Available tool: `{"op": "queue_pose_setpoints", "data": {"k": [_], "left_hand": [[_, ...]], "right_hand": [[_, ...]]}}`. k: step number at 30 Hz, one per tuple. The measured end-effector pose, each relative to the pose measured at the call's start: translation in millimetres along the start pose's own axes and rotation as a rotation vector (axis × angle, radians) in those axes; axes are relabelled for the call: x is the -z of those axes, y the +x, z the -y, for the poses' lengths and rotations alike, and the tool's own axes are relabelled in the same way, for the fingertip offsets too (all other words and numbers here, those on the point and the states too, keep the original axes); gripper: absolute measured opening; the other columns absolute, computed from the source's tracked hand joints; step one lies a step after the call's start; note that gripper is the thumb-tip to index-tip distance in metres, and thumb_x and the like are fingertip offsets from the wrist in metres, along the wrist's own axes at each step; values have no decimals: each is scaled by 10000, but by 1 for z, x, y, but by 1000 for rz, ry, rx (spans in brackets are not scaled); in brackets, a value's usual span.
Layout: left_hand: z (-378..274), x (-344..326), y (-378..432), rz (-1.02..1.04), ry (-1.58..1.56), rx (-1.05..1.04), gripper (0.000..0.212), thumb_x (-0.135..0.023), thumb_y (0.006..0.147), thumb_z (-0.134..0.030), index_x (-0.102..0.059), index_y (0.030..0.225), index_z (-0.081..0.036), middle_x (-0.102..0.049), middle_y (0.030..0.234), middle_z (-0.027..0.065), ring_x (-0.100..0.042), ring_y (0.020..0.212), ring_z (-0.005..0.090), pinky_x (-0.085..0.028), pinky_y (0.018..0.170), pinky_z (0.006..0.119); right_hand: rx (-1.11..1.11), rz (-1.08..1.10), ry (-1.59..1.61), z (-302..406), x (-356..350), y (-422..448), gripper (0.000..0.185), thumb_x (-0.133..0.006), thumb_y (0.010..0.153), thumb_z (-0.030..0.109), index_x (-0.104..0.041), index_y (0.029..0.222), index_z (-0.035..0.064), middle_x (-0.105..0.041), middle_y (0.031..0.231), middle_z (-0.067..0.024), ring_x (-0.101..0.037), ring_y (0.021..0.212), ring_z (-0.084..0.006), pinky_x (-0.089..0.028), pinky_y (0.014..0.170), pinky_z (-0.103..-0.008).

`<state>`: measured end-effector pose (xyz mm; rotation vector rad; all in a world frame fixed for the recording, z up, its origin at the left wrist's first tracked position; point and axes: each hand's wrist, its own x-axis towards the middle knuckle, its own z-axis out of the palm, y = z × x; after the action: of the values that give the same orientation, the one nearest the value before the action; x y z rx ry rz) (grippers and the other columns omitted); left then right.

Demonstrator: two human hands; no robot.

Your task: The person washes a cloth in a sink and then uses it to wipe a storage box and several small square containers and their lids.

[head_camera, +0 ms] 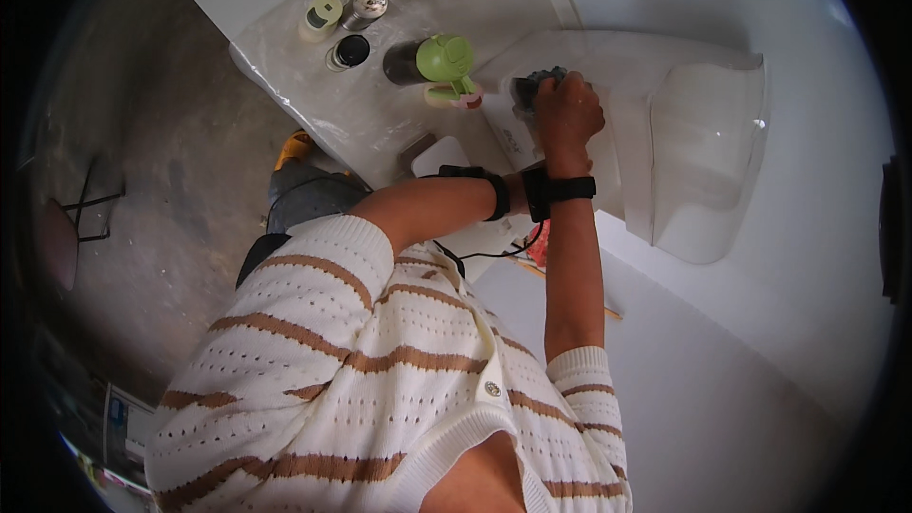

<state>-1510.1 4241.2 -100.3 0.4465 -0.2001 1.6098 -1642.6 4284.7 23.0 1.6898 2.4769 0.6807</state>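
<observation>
My right hand [570, 110] is closed in a fist over a dark grey, crumpled item [539, 87], perhaps a cloth. It is above a pale translucent plastic container [509, 132] that bears writing. My left forearm crosses in front of me, and most of my left hand [519, 194] is hidden behind my right wrist. What its fingers do is out of sight. Black straps with small devices sit on both wrists. Just left of the container stands a dark jug with a green lid [445, 57], with a pink and green item [467, 96] beside it.
At the far left of the table stand a pale green-lidded container [320, 18], a metal can [365, 7] and a black-lidded jar [349, 52]. A white rounded object [442, 157] lies nearer. A clear curved plastic piece [705, 164] is at right. A cable [491, 255] hangs near my waist.
</observation>
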Motion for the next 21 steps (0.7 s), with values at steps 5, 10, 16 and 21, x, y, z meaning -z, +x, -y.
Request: {"op": "queue_pose_setpoints", "data": {"k": [5,10,16,21], "left_hand": [[-56,-36,-7,-22,383,254,207,-532,874,-124,-486,1067,-66,-560,1034,70,-533,959,168,-433,846,293],[-70,-46,1,7,602,265,217,-534,863,-126,-497,1065,-56,-568,1041,85,-529,992,200,-421,870,312],[-44,-68,4,312,1542,80,254,-556,816,-104,-520,1061,-48,-582,1054,121,-523,1029,268,-403,901,346],[-4,-116,7,273,1618,115,188,-559,776,-71,-577,961,-49,-605,977,125,-543,991,277,-420,879,343]], "right_hand": [[51,69,13,-14,-3,-14,145,-558,775,192,-567,721,58,-614,767,-116,-628,643,-329,-505,535,-438],[164,174,9,-40,9,-32,103,-565,778,161,-572,782,58,-588,848,-123,-630,718,-323,-516,591,-424],[-3,249,-53,-108,9,-66,93,-549,775,136,-565,805,50,-587,861,-129,-627,770,-338,-508,607,-450],[-132,159,96,-168,30,-84,103,-541,774,124,-559,824,35,-598,920,-149,-623,785,-357,-508,662,-430]]}}
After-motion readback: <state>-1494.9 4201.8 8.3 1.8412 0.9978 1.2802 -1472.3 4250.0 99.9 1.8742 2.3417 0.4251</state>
